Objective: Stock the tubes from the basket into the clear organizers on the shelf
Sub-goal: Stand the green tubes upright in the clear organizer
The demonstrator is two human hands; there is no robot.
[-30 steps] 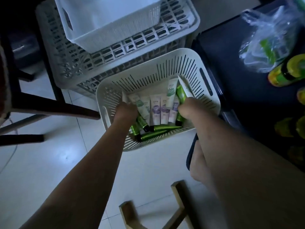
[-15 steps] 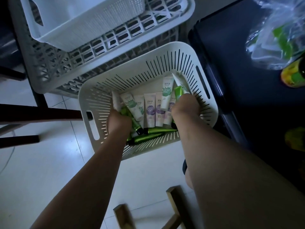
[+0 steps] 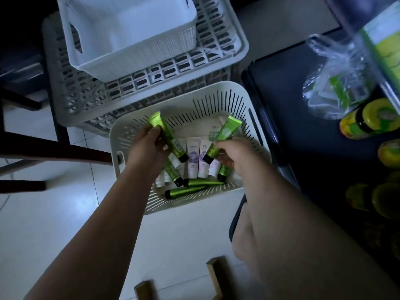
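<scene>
A cream slotted basket (image 3: 255, 135) stands on the floor with several green and white tubes (image 3: 194, 156) lying inside. My left hand (image 3: 149, 146) grips a green tube (image 3: 167, 135) with a black cap, raised above the basket's left side. My right hand (image 3: 233, 152) holds another green tube (image 3: 223, 135) by its capped end, crimped end pointing up and right. More green tubes (image 3: 194, 187) lie along the basket's near wall. No clear organizers are in view.
A large grey crate (image 3: 216, 68) sits behind the basket with a white bin (image 3: 129, 40) on top. A dark shelf surface (image 3: 292, 105) at right carries a clear plastic bag (image 3: 337, 83) and yellow-green jars (image 3: 368, 122). Dark chair legs (image 3: 54, 150) stand at left, wooden stool legs (image 3: 216, 276) near me.
Both hands have lifted out of the pile in the basket, each now holding a green tube. The camera view has shifted slightly.
</scene>
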